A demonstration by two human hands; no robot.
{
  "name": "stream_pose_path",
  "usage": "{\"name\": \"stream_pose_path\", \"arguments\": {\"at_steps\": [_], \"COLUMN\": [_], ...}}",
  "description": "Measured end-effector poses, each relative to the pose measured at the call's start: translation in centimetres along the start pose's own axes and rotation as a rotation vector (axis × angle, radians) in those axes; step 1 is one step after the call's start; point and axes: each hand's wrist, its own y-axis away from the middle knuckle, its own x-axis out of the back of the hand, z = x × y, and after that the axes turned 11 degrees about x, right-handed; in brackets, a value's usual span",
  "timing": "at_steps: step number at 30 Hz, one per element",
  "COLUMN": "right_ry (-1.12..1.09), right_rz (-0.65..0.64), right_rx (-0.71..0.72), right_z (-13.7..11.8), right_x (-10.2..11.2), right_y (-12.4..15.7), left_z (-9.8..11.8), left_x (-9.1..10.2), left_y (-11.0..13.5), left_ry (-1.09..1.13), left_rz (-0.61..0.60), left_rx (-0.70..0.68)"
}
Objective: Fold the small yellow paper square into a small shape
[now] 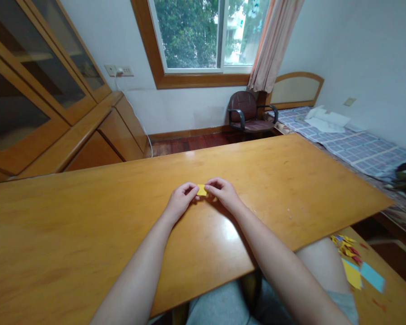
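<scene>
A small piece of yellow paper [201, 190] is held just above the wooden table [88, 225], between my two hands. My left hand [182, 198] pinches its left edge with thumb and fingers. On the opposite edge, the thumb and forefinger of my right hand [224, 193] are closed on the same paper. Whether the piece is folded is too small to tell.
Beside my right leg, a low wooden surface [392, 304] carries a yellow sheet [352, 274], a blue sheet [372, 277] and a heap of small yellow and red paper pieces [347, 247]. An office chair [245, 110] and a bed [352, 140] stand beyond the table; cabinets [98, 140] line the left.
</scene>
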Motion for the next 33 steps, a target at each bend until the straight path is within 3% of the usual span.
{"name": "stream_pose_path", "arguments": {"at_steps": [6, 19, 28, 33], "right_ry": [-0.003, 0.012, 0.030, -0.032], "right_rz": [-0.002, 0.014, 0.045, 0.070], "right_rx": [-0.020, -0.021, -0.006, -0.023], "right_z": [0.26, 0.30, 0.31, -0.24], "right_x": [-0.01, -0.02, 0.24, 0.15], "right_y": [-0.20, -0.32, -0.46, -0.56], "left_z": [-0.37, -0.49, -0.04, -0.05], "left_x": [-0.03, 0.13, -0.11, -0.08], "left_y": [-0.11, -0.27, -0.20, -0.17], "left_ry": [0.001, 0.018, 0.106, 0.065], "left_rz": [-0.009, 0.005, 0.029, -0.021], "left_rx": [0.034, -0.033, 0.012, 0.027]}}
